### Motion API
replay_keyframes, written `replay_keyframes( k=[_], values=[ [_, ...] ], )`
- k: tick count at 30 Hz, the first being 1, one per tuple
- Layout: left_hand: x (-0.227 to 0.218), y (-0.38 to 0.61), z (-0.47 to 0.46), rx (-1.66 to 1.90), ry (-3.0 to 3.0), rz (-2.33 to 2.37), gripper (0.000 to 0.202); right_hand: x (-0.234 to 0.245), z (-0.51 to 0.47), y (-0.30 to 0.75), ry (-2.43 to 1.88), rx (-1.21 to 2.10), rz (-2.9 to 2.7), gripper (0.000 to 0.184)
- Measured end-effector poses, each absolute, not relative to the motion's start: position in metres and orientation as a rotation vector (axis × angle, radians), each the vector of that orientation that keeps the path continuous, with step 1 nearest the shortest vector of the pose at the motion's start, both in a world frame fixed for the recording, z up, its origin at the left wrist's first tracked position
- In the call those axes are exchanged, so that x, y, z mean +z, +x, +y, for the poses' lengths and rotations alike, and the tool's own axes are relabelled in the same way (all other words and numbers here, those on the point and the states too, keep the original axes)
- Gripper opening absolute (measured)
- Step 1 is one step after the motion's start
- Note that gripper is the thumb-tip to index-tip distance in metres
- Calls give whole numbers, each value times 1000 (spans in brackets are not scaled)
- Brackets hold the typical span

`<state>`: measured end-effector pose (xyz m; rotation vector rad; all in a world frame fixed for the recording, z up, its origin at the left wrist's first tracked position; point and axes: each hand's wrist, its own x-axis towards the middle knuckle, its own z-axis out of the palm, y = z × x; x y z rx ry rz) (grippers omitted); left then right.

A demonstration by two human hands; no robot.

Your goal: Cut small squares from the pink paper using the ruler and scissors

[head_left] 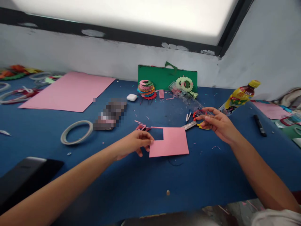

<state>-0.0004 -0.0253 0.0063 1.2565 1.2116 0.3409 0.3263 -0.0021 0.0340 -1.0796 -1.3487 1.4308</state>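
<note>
A pink paper card (172, 141) with a rectangular notch at its upper left is pinched at its left edge by my left hand (138, 142). My right hand (218, 124) is at the red and yellow handles of a pair of scissors (190, 125), fingers curled about them; the exact grip is partly hidden. The scissor blades point left, close to the card's upper right corner. Pink paper scraps (141, 126) lie just behind my left hand.
Around the hands are a tape roll (76, 132), a pixelated phone-like object (110, 114), a white case (132, 97), a bottle (242, 95) and a black marker (260, 125). Pink sheets (70, 91), a green board (157, 77) and stacked paper gears (147, 90) lie farther back.
</note>
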Motion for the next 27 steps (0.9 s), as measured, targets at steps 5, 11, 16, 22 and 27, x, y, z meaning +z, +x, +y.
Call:
replay_keyframes(
  k=[5, 11, 16, 22, 27],
  values=[
    [4, -11, -57, 519, 986, 1316, 42, 27, -29, 322, -1083, 1625, -1419, 39],
    [-14, -4, -100, 644, 955, 1407, 37, 8, -43, 331, -1155, 1749, -1493, 41],
    [-28, -1, -124, 542, 1675, 1290, 23, 3, -39, 338, -1245, 1700, -1682, 40],
    [-30, 11, -116, 458, 2621, 1059, 23, 3, -39, 351, -1253, 1023, -2436, 37],
    [-21, 33, -105, 68, 3009, 961, 27, -12, -48, 364, -984, 404, -2749, 49]
  ],
)
